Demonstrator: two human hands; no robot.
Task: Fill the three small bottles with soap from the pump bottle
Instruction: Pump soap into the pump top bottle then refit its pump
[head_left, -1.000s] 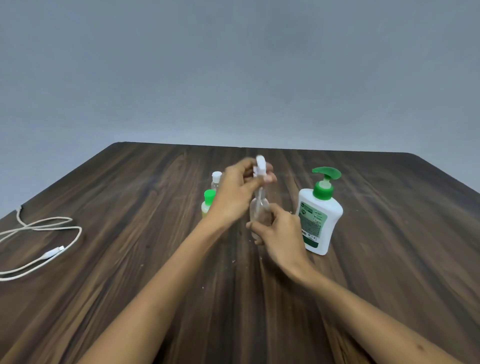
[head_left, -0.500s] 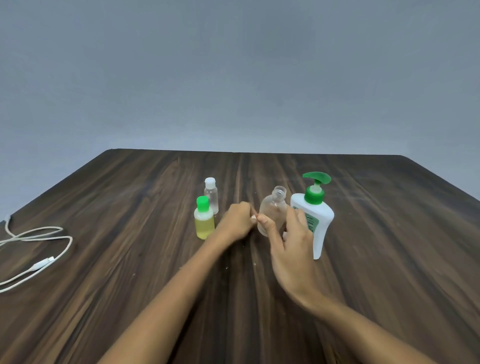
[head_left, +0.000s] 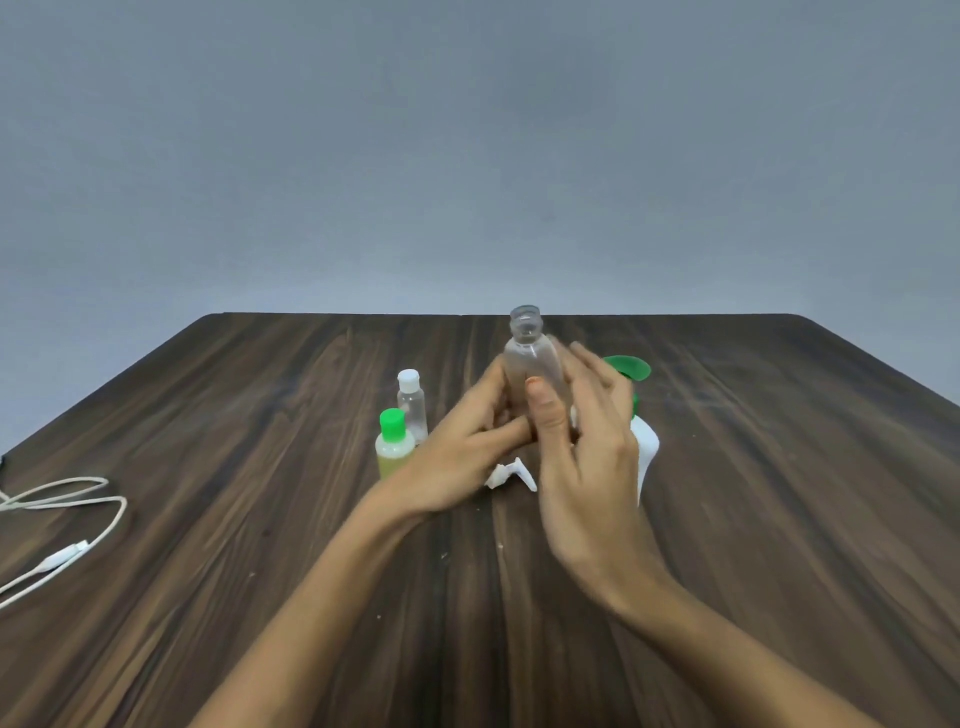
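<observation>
**Open clear bottle held upright between both hands**

A white cable (head_left: 62, 525) lies at far left on the dark wooden bench (head_left: 779, 467). The uncapped clear bottle (head_left: 532, 364) is gripped low by the left hand (head_left: 462, 457) and clasped by the right hand (head_left: 587, 457), before the pump bottle (head_left: 644, 447). A grey wall is seen behind.

Both hands, left hand (head_left: 457, 457) and right hand (head_left: 582, 457), hold an uncapped clear bottle (head_left: 532, 364) upright above a wooden desk (head_left: 779, 519).
</observation>
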